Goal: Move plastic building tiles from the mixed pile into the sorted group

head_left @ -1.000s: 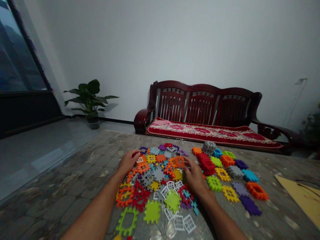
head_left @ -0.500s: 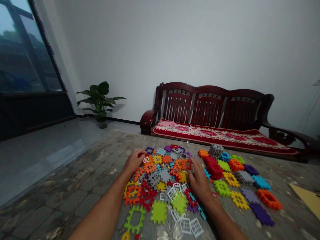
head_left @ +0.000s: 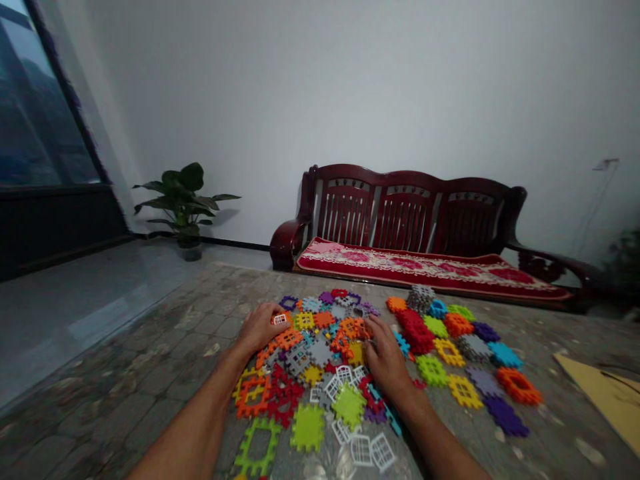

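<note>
My left hand (head_left: 261, 328) is at the left side of a spread of colourful interlocking plastic tiles, its thumb and fingers closed around an orange tile with a white window insert (head_left: 280, 320). On the pile's right side, my right hand (head_left: 384, 350) has its curled fingers against an orange lattice tile (head_left: 364, 328), partly hidden by them. Between the hands lie grey tiles (head_left: 319, 350), a yellow window tile (head_left: 305, 321) and more orange ones. Closer to me are lime green tiles (head_left: 307, 427), red tiles (head_left: 285, 393) and loose white window frames (head_left: 361, 450).
Sorted stacks of tiles, among them a red stack (head_left: 416, 331) and a purple one (head_left: 506, 415), stand on the right. A yellow board (head_left: 600, 393) lies farther right on the patterned floor covering (head_left: 165, 373). Behind are a wooden bench (head_left: 410, 213) and a potted plant (head_left: 187, 200).
The camera view has turned slightly right, so everything appears shifted left. My left fingers have come down around the orange tile with the white window. My right hand stays at the orange lattice tile.
</note>
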Demonstrator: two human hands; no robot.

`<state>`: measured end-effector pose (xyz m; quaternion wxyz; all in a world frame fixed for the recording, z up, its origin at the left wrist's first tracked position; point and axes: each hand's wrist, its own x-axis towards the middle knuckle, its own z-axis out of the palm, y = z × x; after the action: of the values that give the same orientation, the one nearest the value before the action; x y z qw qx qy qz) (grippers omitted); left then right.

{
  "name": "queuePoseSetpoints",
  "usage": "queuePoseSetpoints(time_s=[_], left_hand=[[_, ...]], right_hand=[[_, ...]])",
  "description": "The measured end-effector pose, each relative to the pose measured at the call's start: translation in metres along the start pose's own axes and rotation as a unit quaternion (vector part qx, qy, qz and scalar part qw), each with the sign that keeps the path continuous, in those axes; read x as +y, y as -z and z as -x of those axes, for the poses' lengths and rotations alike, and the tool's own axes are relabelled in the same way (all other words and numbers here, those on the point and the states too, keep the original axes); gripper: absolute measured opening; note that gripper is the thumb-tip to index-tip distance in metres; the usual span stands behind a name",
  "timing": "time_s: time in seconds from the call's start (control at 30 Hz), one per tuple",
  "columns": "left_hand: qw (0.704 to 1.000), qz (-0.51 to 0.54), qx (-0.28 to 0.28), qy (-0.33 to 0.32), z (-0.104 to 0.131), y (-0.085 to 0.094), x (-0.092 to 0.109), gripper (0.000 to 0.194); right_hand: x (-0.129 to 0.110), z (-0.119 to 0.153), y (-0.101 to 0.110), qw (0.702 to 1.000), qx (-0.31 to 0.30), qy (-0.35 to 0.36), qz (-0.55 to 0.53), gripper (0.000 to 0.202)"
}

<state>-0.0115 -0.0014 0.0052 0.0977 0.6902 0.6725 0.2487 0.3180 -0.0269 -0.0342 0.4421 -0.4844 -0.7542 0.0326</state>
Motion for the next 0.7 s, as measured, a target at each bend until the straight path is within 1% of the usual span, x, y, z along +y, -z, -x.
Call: queuePoseSetpoints(time_s=[0.13, 0.23, 0.33, 0.4, 0.5, 0.6, 0.7], left_hand=[[0.998, 0.044, 0.036, 0.017, -0.007, -0.006, -0.008, 0.03], [0.993, 0.096, 0.062, 0.0, -0.009, -0.007, -0.011, 0.03], [0.984, 0.144, 0.094, -0.036, -0.008, -0.004, -0.003, 0.025], [0.975, 0.189, 0.103, -0.054, -0.006, -0.001, 0.006, 0.023], [0.952, 0.285, 0.076, -0.079, -0.004, 0.0, 0.02, 0.018], [0.934, 0.344, 0.005, -0.096, 0.0, -0.002, 0.029, 0.011], [0.912, 0.388, -0.083, -0.105, 0.004, -0.004, 0.035, 0.011]], right_hand=[[-0.002, -0.001, 0.001, 1.0, 0.016, 0.009, -0.01, 0.052], [-0.004, -0.002, 0.002, 1.0, 0.021, 0.013, -0.015, 0.053], [-0.006, -0.002, 0.002, 0.999, 0.019, 0.008, -0.027, 0.051], [-0.005, -0.001, 0.001, 0.999, 0.018, 0.005, -0.034, 0.049], [-0.003, 0.0, 0.0, 0.999, 0.019, 0.002, -0.037, 0.047], [-0.002, 0.0, -0.001, 0.999, 0.018, -0.001, -0.038, 0.046], [-0.002, -0.001, -0.001, 0.999, 0.015, -0.003, -0.039, 0.047]])
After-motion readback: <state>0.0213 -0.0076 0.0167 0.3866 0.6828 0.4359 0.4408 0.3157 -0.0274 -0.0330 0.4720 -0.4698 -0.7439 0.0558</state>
